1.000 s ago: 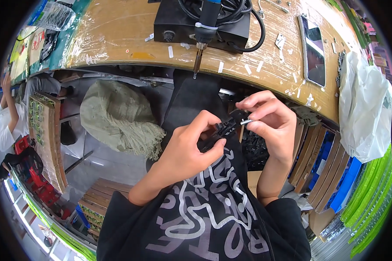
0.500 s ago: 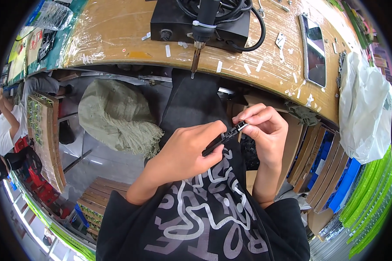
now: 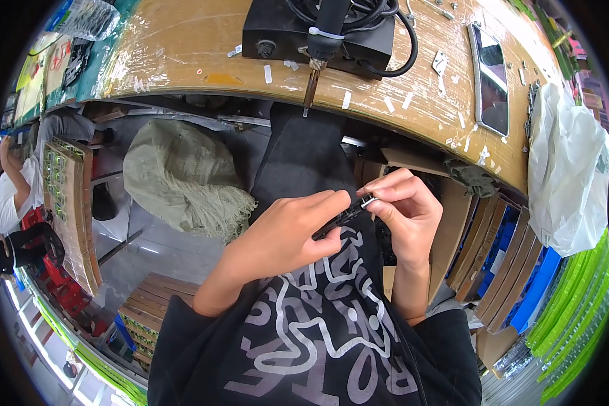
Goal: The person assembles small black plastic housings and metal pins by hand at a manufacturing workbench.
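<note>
Hands: left hand (image 3: 287, 233) grips black part (image 3: 342, 218); right hand (image 3: 402, 206) seemingly pinches tip

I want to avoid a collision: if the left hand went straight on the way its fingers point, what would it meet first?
Probably the right hand: the left hand points right along the small black part both hold, though depth is unclear.

Wooden bench above a cluttered grey floor.

The bench (image 3: 183, 54) curves across the top, its surface taped and scuffed. On it sit a black box (image 3: 318, 30) and a phone (image 3: 492, 78); a white bag (image 3: 565, 176) hangs at its right end. Below the bench lie a green sack (image 3: 176, 179), cardboard boxes (image 3: 477, 237) and the floor (image 3: 149, 250). Left of it stands a cardboard rack (image 3: 68, 210).
</note>
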`<state>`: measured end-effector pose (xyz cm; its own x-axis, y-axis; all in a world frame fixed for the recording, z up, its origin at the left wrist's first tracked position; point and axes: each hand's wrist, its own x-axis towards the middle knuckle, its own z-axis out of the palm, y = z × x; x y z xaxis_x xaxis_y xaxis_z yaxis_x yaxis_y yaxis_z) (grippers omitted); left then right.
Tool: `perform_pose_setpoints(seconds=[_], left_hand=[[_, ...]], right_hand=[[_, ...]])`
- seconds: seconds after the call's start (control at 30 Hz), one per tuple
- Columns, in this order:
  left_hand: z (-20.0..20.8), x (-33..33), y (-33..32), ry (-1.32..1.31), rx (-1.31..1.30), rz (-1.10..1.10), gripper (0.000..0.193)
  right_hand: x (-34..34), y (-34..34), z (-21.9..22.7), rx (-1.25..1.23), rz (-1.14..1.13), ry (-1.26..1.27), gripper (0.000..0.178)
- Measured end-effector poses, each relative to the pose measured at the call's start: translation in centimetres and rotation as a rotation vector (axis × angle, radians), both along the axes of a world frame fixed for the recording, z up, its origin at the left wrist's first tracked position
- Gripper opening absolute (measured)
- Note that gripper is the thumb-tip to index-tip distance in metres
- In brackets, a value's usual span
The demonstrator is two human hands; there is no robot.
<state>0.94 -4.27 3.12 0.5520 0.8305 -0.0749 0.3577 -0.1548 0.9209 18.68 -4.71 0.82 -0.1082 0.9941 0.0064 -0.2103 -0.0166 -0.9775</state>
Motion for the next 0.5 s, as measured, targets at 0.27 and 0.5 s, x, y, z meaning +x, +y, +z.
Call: perform_pose_setpoints(seconds=[0.27, 0.5], left_hand=[[-0.6, -0.2, -0.3, 0.010, 0.058, 0.021, 0.025], [-0.3, -1.0, 0.1, 0.080, -0.005, -0.020, 0.025]], right_hand=[[-0.3, 0.4, -0.6, -0.121, 0.047, 0.169, 0.011], [-0.3, 1.0, 0.1, -0.132, 0.154, -0.124, 0.010]])
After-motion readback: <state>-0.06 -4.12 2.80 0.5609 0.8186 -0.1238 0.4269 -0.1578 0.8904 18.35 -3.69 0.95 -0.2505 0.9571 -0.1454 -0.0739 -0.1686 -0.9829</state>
